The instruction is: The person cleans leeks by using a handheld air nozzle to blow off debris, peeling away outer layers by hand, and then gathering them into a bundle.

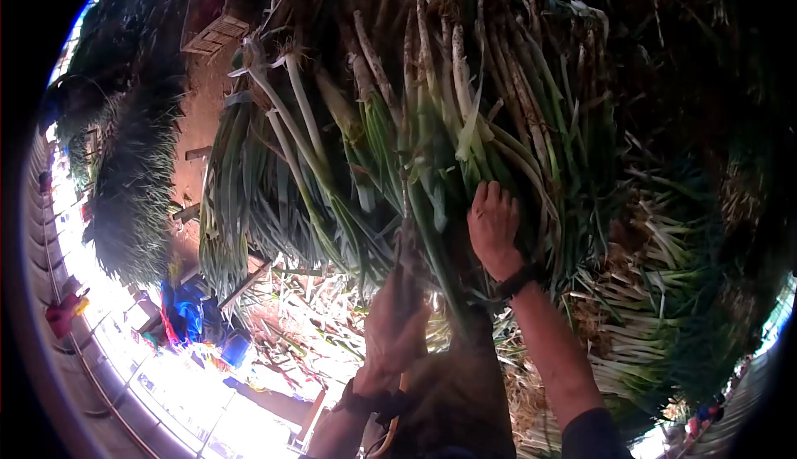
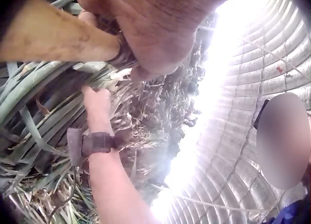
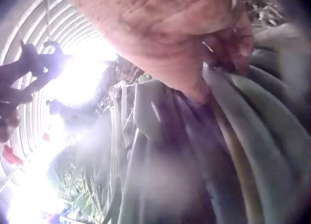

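A big bundle of green onions (image 1: 398,127), white stalks and long green leaves, fills the middle of the head view. My left hand (image 1: 397,314) grips a tan wooden stick (image 2: 53,37) that reaches into the bundle's underside; the fist (image 2: 150,30) closes round it in the left wrist view. My right hand (image 1: 492,225) lies on the bundle's leaves further right, with a dark strap (image 2: 95,142) on its wrist. In the right wrist view its fingertips (image 3: 228,44) curl into the green leaves (image 3: 252,136).
More heaps of green onions (image 1: 664,293) lie at the right and another green pile (image 1: 133,185) at the left. A wooden crate (image 1: 212,27) stands on brown earth. Blue things (image 1: 191,314) sit lower left. The arched tunnel roof (image 2: 252,151) glares bright; another person (image 2: 286,141) stands near.
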Demonstrator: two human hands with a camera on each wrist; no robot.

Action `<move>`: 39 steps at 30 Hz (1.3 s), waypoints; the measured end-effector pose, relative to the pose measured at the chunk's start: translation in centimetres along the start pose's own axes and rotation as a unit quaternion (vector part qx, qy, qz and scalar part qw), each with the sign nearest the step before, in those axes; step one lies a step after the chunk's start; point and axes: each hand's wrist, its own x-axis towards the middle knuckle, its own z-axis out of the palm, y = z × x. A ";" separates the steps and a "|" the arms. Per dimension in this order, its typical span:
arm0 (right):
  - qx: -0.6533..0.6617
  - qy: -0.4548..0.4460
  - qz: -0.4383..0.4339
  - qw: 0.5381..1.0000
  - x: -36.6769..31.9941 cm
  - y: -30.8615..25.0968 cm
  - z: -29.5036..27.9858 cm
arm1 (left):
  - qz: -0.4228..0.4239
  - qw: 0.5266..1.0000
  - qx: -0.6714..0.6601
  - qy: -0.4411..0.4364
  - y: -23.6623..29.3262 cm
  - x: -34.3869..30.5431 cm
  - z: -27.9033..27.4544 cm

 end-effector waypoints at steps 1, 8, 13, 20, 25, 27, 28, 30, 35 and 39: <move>-0.004 0.008 0.019 1.000 0.2 -0.3 0.4 | -0.008 1.000 -0.002 -0.009 0.0 0.0 -0.1; 0.288 -0.139 0.086 0.943 0.4 2.5 -1.9 | 0.152 0.979 0.129 -0.033 -2.8 -2.2 1.0; 0.343 -0.193 0.028 0.919 -5.0 5.3 -7.4 | 0.078 0.982 0.131 -0.111 -2.3 -7.4 1.8; 0.362 -0.261 0.075 0.892 -13.0 5.6 -11.8 | 0.018 0.973 0.166 -0.159 -2.2 -8.4 2.7; 0.377 -0.294 0.114 0.871 -17.2 6.3 -12.2 | 0.024 0.992 0.086 -0.094 -1.3 -2.2 4.0; 0.392 -0.281 0.103 0.870 -17.5 6.6 -12.6 | 0.048 0.990 0.105 -0.078 -0.2 0.7 4.5; 0.405 -0.269 0.089 0.869 -17.6 6.6 -12.7 | 0.072 0.988 0.122 -0.059 0.3 2.1 4.6; 0.397 -0.283 0.101 0.867 -18.2 7.4 -11.4 | 0.083 0.984 0.153 -0.040 0.2 5.2 5.1; 0.425 -0.281 0.096 0.855 -17.6 8.9 -12.1 | 0.031 0.993 0.057 -0.096 1.0 6.0 4.7; 0.508 -0.284 0.120 0.804 -17.7 9.0 -12.9 | 0.050 0.994 0.067 -0.068 1.0 4.4 3.3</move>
